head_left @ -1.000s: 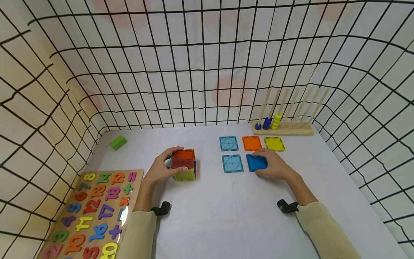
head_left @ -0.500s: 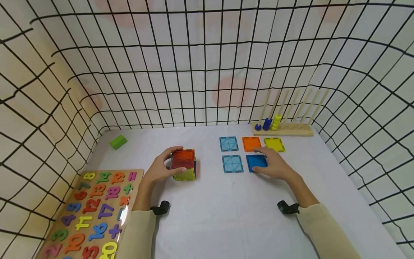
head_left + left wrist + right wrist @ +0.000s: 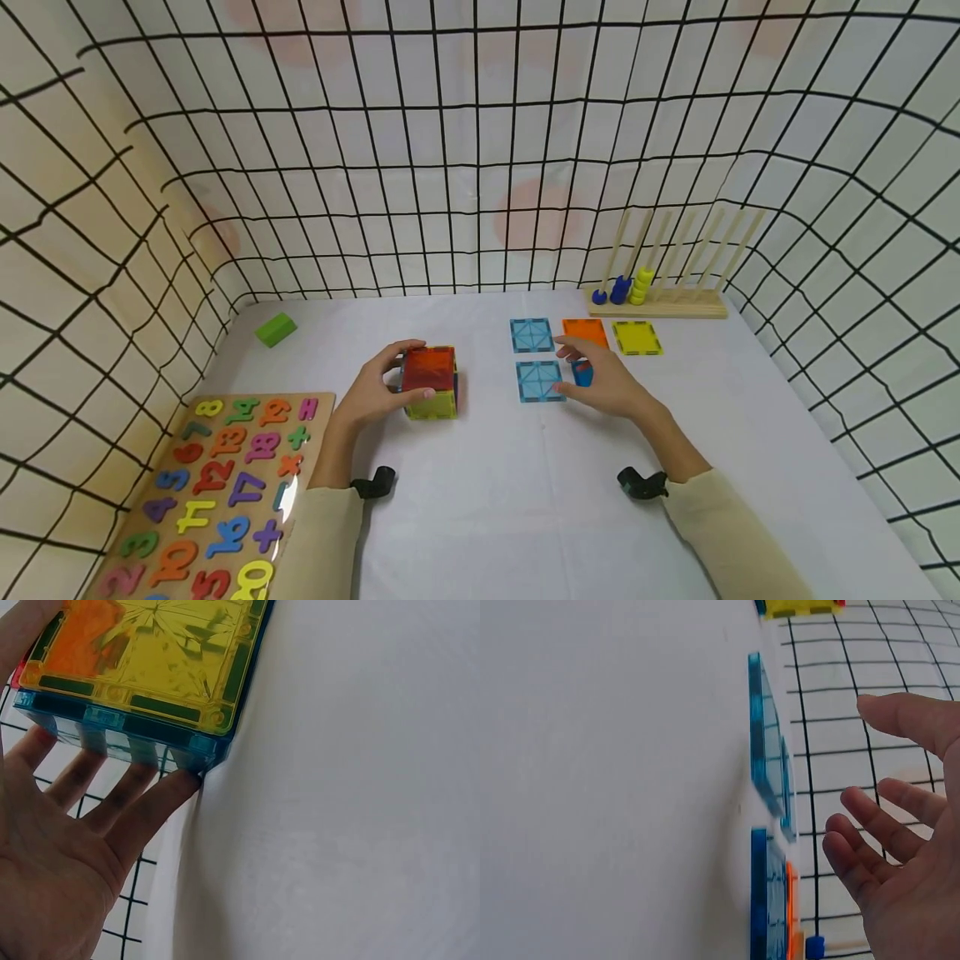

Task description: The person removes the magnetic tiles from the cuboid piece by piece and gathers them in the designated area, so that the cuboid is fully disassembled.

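Observation:
A cube of translucent magnetic tiles stands on the table, red on top and yellow in front. My left hand holds it between thumb and fingers; in the left wrist view the fingertips lie along its blue side. Flat on the table are two light-blue tiles, an orange tile, a yellow tile and a dark blue tile. My right hand, fingers loosely spread and holding nothing, hovers over the dark blue tile, partly hiding it. Its fingertips reach the near light-blue tile.
A number puzzle board lies at the front left under my left forearm. A green block rests at the back left. The wooden peg stand with blue and yellow beads is at the back right. Black wire mesh surrounds the table.
My right hand has come off the dark blue tile and shifted left toward the near light-blue tile. The left hand stays on the cube.

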